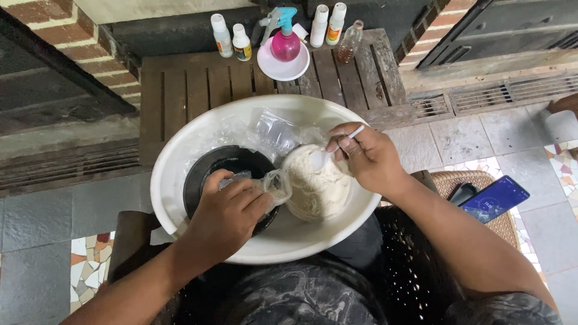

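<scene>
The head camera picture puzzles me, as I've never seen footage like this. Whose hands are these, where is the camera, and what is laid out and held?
There is no machine here. A person wears the camera on their head, so you look down at their own two bare hands. On their lap sits a wide white basin. Inside it are a black bowl, a mound of white powder and crumpled clear plastic bags. The left hand holds a small clear plastic bag open. The right hand holds a white spoon over the powder. Behind, a wooden crate carries small bottles and a pink spray bottle. A phone lies on a wicker stool to the right.
</scene>
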